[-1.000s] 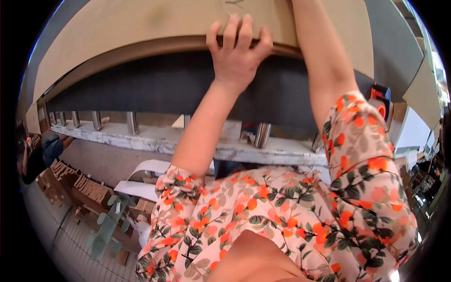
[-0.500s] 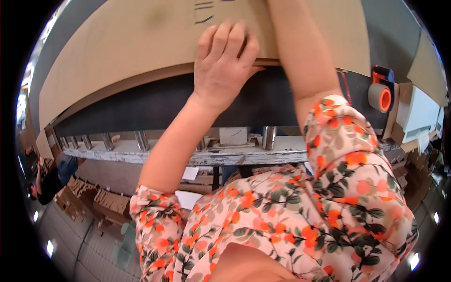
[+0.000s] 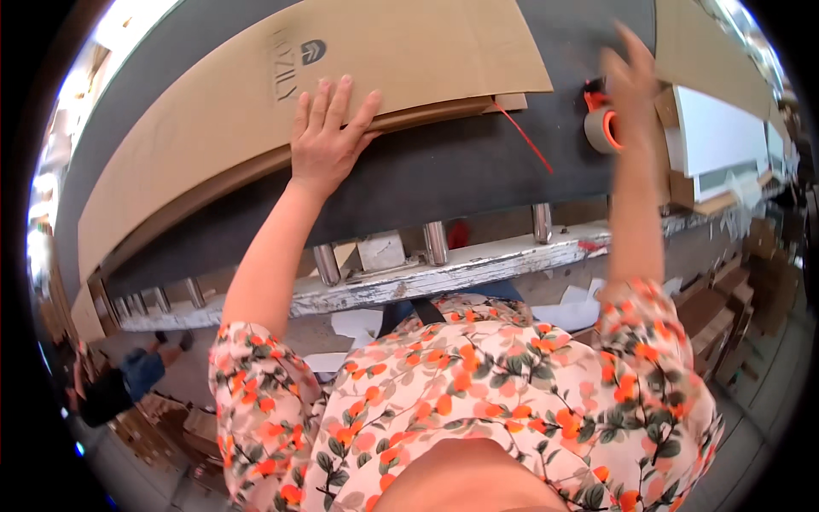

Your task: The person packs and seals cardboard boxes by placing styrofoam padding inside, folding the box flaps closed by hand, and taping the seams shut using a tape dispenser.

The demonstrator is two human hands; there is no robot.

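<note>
A long, flat brown cardboard box (image 3: 409, 60) with dark print lies on the black work surface. My left hand (image 3: 327, 141) rests on its near edge, fingers stretched over the top and thumb at the side; it grips nothing. From the box's right end a thin red strip (image 3: 529, 141) trails onto the surface. My right hand (image 3: 630, 77), blurred by motion, is over on the right with fingers apart and nothing visible in them. Just beside it lies an orange tape dispenser (image 3: 601, 128) with a roll of tape, partly hidden behind my right hand and forearm.
Metal rollers (image 3: 436, 243) and a worn white rail (image 3: 478, 266) run along the near side. At the right stands an open carton with white panels (image 3: 721, 136). Another person (image 3: 128, 380) is at the far left, and stacked cardboard (image 3: 712, 320) stands at lower right.
My right arm has swung off the box to the right, near the tape dispenser. My left hand stays on the box edge, now flatter. The view has shifted, showing the box's right end.
</note>
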